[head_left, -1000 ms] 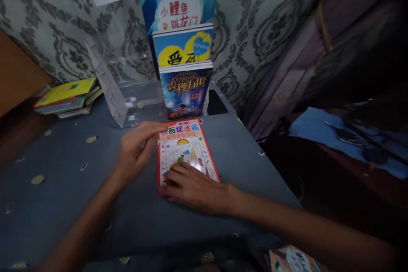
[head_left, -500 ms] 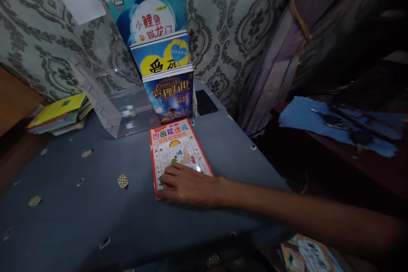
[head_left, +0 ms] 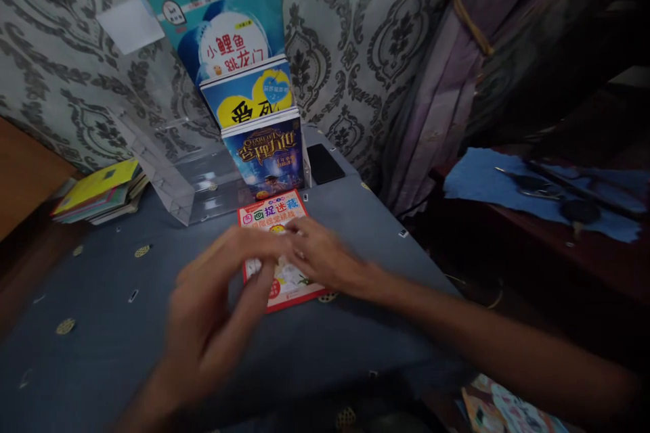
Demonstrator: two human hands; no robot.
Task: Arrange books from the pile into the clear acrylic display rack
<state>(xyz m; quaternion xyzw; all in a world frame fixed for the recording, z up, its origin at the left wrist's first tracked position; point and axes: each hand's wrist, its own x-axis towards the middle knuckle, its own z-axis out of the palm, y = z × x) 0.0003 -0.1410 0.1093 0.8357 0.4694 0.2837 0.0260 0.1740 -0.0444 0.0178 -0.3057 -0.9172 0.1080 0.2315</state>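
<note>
A red-bordered picture book (head_left: 292, 294) lies flat on the cloth-covered table in front of an acrylic book rack. My right hand (head_left: 328, 257) is over the book's right side, blurred, its fingertips partly hidden behind my left hand; whether it touches the cover cannot be made out. My left hand (head_left: 218, 291) reaches in from the lower left, nearer the camera. Its fingers stretch toward the book, with a gap between thumb and forefinger and nothing visible in them. The two hands' fingertips overlap in view above the cover.
The clear acrylic rack (head_left: 177, 203) holds several upright books, a dark blue one (head_left: 269, 159) in front. Left of it lies a book stack (head_left: 101, 193). A black phone-like slab (head_left: 325, 164) lies behind. At right, a blue cloth (head_left: 472, 176) carries tools; more books (head_left: 508, 409) lie below the table edge.
My left hand has come into view from the lower left. My right hand has shifted right and slightly up, uncovering the book's lower part. The camera view has tilted slightly.
</note>
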